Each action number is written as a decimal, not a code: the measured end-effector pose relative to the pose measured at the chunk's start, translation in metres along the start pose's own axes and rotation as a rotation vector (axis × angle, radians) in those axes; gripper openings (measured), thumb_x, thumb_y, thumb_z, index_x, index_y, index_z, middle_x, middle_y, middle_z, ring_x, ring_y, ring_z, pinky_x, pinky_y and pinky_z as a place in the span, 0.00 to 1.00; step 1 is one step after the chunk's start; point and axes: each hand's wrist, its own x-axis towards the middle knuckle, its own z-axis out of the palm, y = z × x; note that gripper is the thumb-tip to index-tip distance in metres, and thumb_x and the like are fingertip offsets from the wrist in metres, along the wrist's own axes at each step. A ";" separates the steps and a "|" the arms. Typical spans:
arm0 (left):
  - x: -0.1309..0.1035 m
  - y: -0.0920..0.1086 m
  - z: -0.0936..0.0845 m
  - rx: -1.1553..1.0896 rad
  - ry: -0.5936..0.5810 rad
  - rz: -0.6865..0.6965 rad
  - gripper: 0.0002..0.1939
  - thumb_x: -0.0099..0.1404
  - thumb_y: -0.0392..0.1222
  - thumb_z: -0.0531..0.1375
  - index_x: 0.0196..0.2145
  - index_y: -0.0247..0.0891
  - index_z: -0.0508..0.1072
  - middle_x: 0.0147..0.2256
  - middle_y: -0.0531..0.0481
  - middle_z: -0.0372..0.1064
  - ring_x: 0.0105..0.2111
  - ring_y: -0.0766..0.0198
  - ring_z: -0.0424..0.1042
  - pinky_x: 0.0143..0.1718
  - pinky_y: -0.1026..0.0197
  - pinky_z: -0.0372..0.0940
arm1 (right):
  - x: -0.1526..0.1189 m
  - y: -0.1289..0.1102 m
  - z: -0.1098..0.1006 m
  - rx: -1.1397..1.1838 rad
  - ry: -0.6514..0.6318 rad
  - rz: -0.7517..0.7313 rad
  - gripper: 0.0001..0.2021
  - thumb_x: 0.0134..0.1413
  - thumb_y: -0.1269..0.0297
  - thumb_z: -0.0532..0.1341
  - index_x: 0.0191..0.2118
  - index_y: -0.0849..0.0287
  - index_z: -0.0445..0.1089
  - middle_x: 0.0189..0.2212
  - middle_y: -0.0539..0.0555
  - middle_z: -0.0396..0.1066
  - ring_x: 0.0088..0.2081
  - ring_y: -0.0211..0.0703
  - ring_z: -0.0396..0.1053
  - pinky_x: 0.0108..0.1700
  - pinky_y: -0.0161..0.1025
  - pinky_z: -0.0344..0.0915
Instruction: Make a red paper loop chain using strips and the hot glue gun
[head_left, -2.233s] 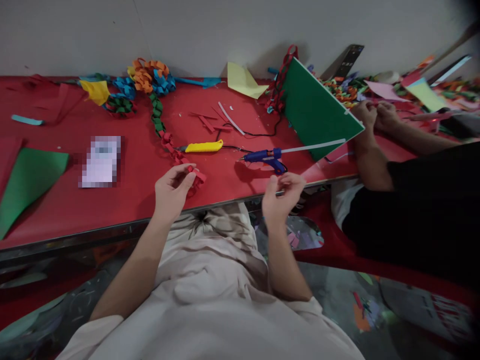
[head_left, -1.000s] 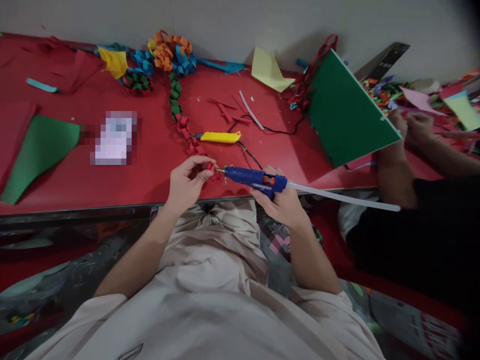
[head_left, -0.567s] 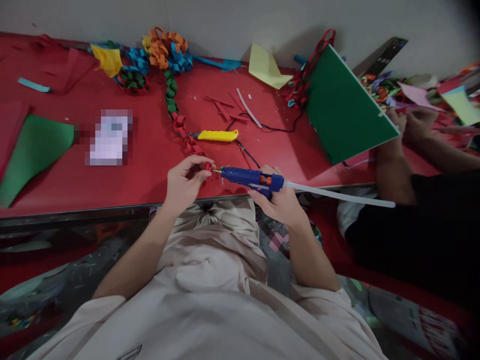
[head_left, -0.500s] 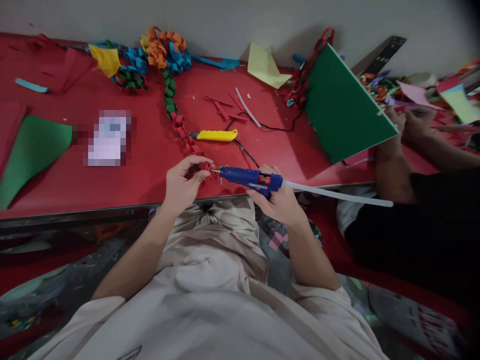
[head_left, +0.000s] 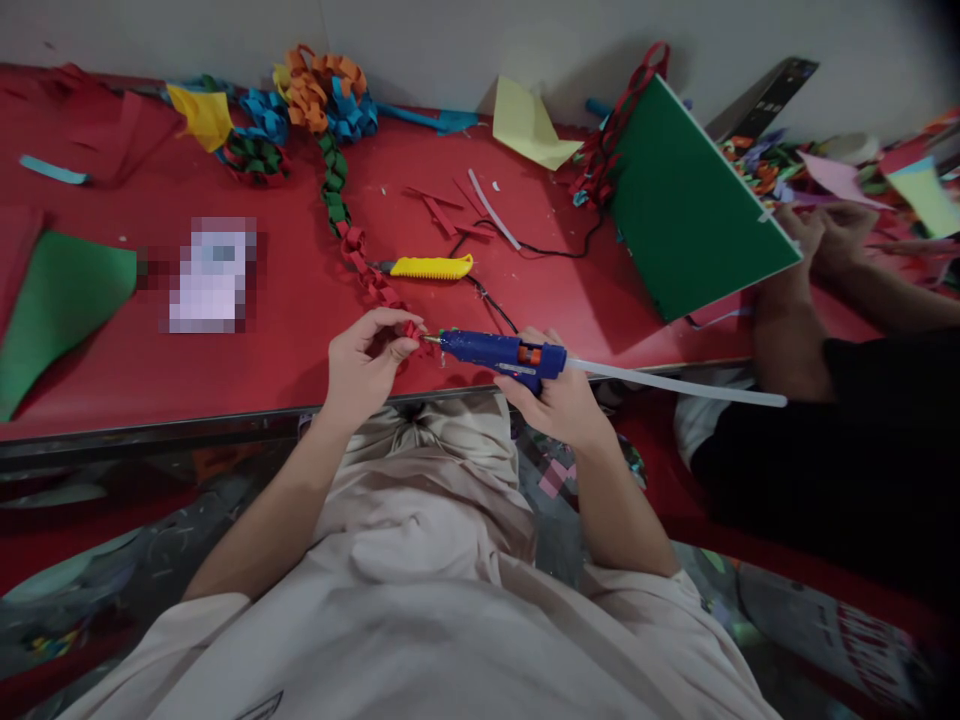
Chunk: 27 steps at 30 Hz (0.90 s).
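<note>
Between thumb and fingers, my left hand (head_left: 367,360) pinches the near end of a paper chain (head_left: 382,290) at a red link. The chain runs back over the table through red and green links to an orange and blue heap. My right hand (head_left: 566,400) is wrapped round a blue glue gun (head_left: 484,350), its metal nozzle pointing left, close to the pinched link. Whether the nozzle touches the paper I cannot tell. A long clear glue stick (head_left: 682,387) sticks out of the gun's rear. Just beyond the hands lies a yellow utility knife (head_left: 431,267).
A green board (head_left: 694,200) leans at the right, with a co-worker's hands (head_left: 825,235) behind it. Red paper strips (head_left: 442,215), a loose glue stick (head_left: 493,208) and a black cord (head_left: 555,254) lie mid-table. Green paper (head_left: 67,300) and a blurred-out phone-like object (head_left: 214,275) are left.
My left hand has shifted very slightly left, and the glue gun's nozzle shows a little more clear of the fingers. The whole view has moved slightly; the grips are the same.
</note>
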 end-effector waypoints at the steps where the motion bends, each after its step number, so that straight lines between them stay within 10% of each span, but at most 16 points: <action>1: 0.000 -0.001 0.000 0.001 0.000 0.002 0.16 0.63 0.54 0.71 0.40 0.39 0.82 0.37 0.46 0.80 0.36 0.63 0.77 0.39 0.63 0.71 | 0.000 0.000 0.000 0.000 0.003 -0.010 0.14 0.70 0.49 0.56 0.39 0.53 0.63 0.34 0.55 0.69 0.37 0.51 0.68 0.42 0.49 0.64; 27: 0.000 0.001 0.002 -0.001 0.001 0.027 0.16 0.63 0.54 0.71 0.40 0.39 0.82 0.37 0.47 0.80 0.34 0.64 0.76 0.38 0.63 0.70 | -0.003 0.000 0.001 0.037 -0.008 0.063 0.15 0.69 0.49 0.57 0.36 0.54 0.66 0.35 0.55 0.72 0.37 0.51 0.70 0.46 0.52 0.63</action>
